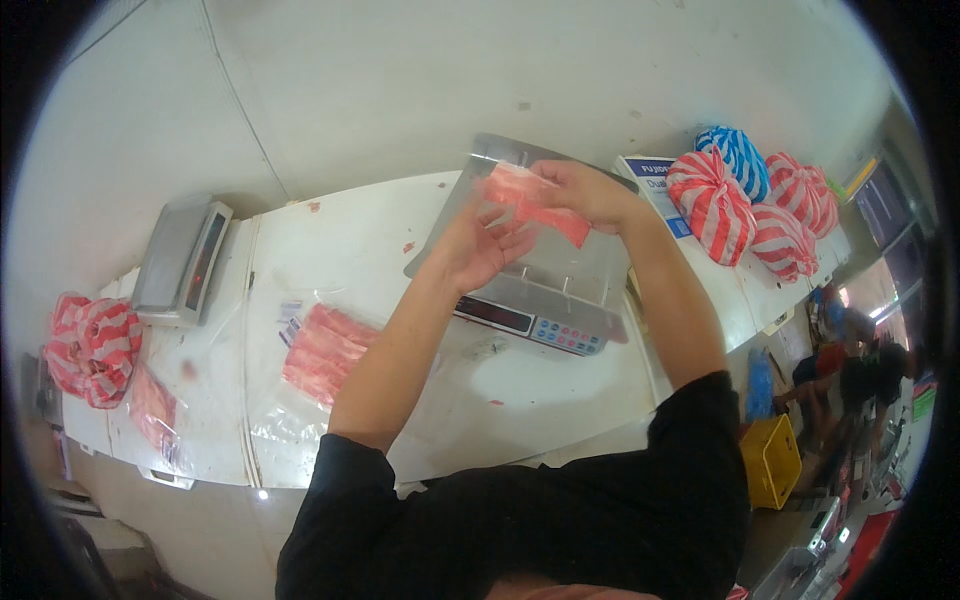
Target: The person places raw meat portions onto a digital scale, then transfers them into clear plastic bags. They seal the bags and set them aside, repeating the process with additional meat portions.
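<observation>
Above a digital weighing scale (570,275), both of my hands are at strips of raw red meat (512,188). My right hand (582,195) grips the meat from the right, its fingers closed over the upper edge, and one strip hangs down below it. On the other side my left hand (482,252) holds the meat's left end with the thumb side, palm turned up and the other fingers loosely bent. A clear plastic bag of sliced meat (325,350) lies on the white table, left of the scale and partly behind my left forearm.
A second scale (172,262) stands at the far left, near a red-and-white striped bag (92,350) and a clear bag of meat (153,410). Tied striped bags (712,205) and a box (655,180) sit at the right. A yellow crate (770,462) stands beyond the table's right side.
</observation>
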`<act>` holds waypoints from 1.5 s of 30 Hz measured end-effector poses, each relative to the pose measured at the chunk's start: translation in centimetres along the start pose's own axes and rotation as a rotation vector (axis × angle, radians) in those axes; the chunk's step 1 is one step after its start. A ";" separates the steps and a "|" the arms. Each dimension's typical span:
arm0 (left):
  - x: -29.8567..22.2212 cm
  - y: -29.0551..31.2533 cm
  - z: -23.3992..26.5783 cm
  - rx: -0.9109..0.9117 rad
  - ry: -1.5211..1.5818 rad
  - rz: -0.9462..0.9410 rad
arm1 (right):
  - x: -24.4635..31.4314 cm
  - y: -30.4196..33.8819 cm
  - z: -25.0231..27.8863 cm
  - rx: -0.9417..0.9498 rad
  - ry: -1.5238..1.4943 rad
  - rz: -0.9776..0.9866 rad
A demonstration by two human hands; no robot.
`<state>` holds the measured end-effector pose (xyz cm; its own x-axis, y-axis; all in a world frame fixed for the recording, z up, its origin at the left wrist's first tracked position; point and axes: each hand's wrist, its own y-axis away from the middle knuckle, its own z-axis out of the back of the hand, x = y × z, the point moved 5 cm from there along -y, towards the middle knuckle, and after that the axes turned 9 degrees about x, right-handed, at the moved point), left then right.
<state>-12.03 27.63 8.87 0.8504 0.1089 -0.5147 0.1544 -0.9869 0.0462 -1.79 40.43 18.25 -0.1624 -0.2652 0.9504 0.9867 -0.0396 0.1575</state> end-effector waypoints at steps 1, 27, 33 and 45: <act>0.0 0.8 -0.6 0.038 0.078 -0.004 | 0.3 0.4 -0.9 0.020 -0.026 0.026; -8.0 18.4 -4.1 -0.245 -0.913 -0.272 | 4.0 -0.3 -14.6 -0.081 0.251 0.376; -7.2 20.6 -5.6 -0.221 -1.129 -0.256 | 3.3 -1.3 -17.1 -0.113 0.250 0.417; -8.8 23.2 -7.4 -0.255 -1.309 -0.192 | -1.5 0.1 -20.4 0.051 -0.290 0.332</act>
<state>-12.24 4.66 20.83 -0.2744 -0.0923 -0.9572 0.4262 -0.9040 -0.0350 -1.34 21.19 11.36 0.1619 0.0260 0.9865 0.9852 0.0520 -0.1631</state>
